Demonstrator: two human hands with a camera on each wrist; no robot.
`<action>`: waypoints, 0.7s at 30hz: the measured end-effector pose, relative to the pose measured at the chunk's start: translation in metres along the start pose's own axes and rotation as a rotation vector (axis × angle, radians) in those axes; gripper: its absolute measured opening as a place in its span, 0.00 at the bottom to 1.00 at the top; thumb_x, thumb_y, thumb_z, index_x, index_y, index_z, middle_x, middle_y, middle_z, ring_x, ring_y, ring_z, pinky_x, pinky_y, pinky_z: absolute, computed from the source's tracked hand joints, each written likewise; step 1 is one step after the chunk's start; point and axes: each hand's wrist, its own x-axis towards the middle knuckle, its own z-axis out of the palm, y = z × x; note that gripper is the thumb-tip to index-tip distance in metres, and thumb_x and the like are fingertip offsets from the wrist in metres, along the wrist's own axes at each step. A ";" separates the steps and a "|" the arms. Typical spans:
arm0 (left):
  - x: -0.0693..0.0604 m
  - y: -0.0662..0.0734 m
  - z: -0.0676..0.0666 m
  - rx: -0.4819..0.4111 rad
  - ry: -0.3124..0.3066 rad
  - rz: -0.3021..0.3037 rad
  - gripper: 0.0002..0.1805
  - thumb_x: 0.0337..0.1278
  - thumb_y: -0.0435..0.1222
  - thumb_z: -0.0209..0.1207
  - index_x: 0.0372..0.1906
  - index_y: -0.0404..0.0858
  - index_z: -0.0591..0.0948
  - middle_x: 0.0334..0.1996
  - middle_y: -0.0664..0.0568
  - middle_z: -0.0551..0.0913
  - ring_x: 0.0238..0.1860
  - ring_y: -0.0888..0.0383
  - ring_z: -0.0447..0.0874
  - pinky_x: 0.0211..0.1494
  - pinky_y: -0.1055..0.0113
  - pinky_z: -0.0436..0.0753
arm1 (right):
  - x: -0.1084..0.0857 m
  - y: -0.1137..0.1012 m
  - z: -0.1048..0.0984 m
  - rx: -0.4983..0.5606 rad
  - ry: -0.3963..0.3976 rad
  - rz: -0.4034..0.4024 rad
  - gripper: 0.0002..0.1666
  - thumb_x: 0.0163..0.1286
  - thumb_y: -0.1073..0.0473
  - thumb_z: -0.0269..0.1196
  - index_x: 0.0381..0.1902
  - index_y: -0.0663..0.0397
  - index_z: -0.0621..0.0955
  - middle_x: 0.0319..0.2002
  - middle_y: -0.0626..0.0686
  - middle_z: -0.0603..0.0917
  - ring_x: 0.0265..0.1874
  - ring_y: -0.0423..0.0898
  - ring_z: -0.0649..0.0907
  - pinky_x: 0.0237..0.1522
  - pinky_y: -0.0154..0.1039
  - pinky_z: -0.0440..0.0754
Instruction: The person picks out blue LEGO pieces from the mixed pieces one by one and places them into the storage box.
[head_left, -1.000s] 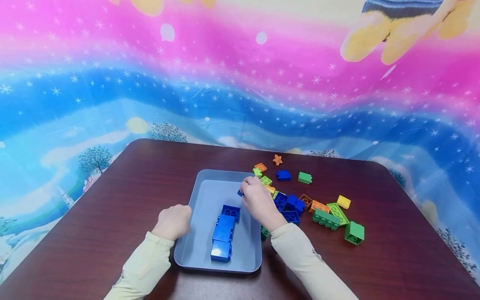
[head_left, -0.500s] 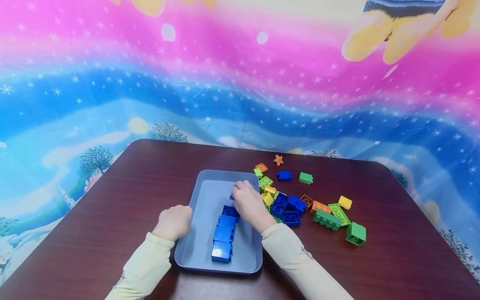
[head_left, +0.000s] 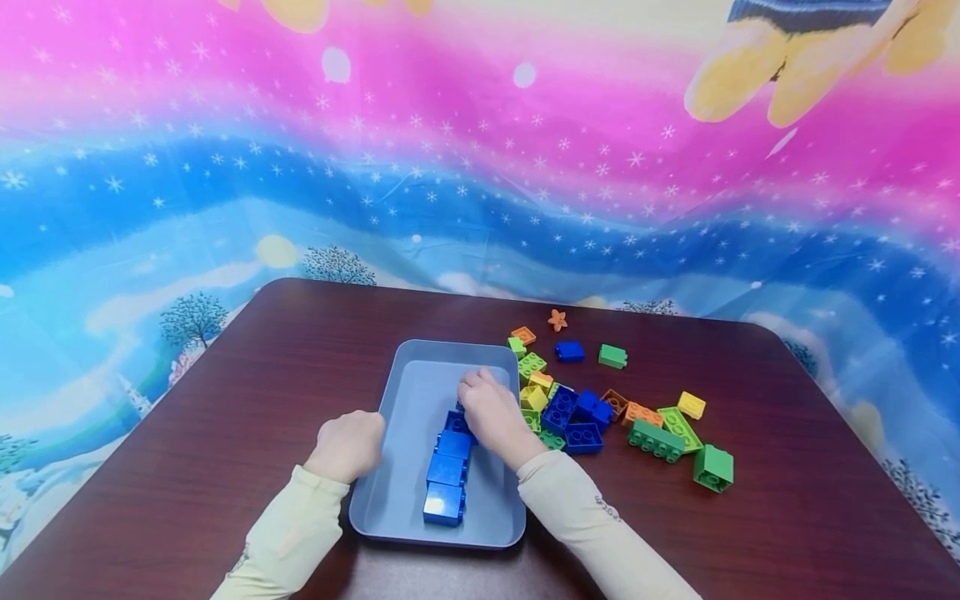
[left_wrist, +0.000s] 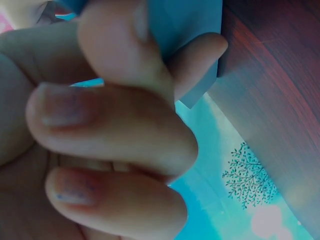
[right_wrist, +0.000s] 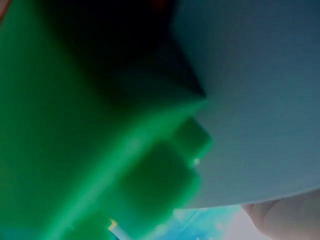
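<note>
We see a row of blue plastic bricks inside a grey-blue rectangular tray. Our left hand pinches the tray's left rim; inside it, our right hand has its grip closed on a mostly hidden blue brick by the row's far end. Multicoloured plastic bricks lie right of the tray.

In the head view, you have blue bricks at mid-frame in smooth, glossy plastic, the lowest one catching a white glare. The tray beneath them looks like smooth grey plastic, closer to matt. At right of centre, the loose bricks are hard, shiny plastic too. Your tabletop shows dark, reddish wood grain with a polished sheen at bottom centre. Across the top, the backdrop is thin printed cloth, softly rippled. Your pale sleeves are matt, creased fabric.
</note>
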 end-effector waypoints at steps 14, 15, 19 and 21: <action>0.000 0.000 0.000 0.001 0.000 -0.001 0.11 0.43 0.25 0.54 0.14 0.39 0.70 0.12 0.51 0.70 0.16 0.57 0.71 0.18 0.57 0.71 | -0.001 -0.002 0.001 -0.030 -0.084 -0.046 0.06 0.60 0.67 0.60 0.36 0.59 0.81 0.37 0.52 0.81 0.35 0.45 0.76 0.39 0.33 0.76; 0.000 0.000 0.000 0.001 0.002 -0.001 0.11 0.43 0.25 0.54 0.14 0.39 0.70 0.12 0.51 0.70 0.16 0.57 0.71 0.18 0.57 0.71 | -0.001 -0.002 0.001 -0.027 -0.094 -0.046 0.06 0.60 0.67 0.60 0.36 0.59 0.81 0.37 0.52 0.81 0.35 0.45 0.76 0.38 0.33 0.76; 0.000 0.000 0.000 0.002 0.004 -0.002 0.11 0.42 0.25 0.54 0.14 0.39 0.70 0.12 0.51 0.70 0.16 0.56 0.71 0.18 0.57 0.71 | -0.002 -0.003 0.000 -0.011 -0.128 -0.031 0.07 0.60 0.67 0.60 0.38 0.59 0.81 0.37 0.52 0.81 0.36 0.44 0.77 0.39 0.33 0.76; 0.000 0.000 0.000 0.002 0.004 -0.002 0.11 0.42 0.25 0.54 0.14 0.39 0.71 0.13 0.51 0.70 0.16 0.56 0.71 0.18 0.57 0.71 | -0.002 -0.004 0.000 -0.011 -0.139 -0.026 0.08 0.60 0.67 0.60 0.39 0.59 0.81 0.38 0.52 0.81 0.37 0.45 0.77 0.40 0.33 0.76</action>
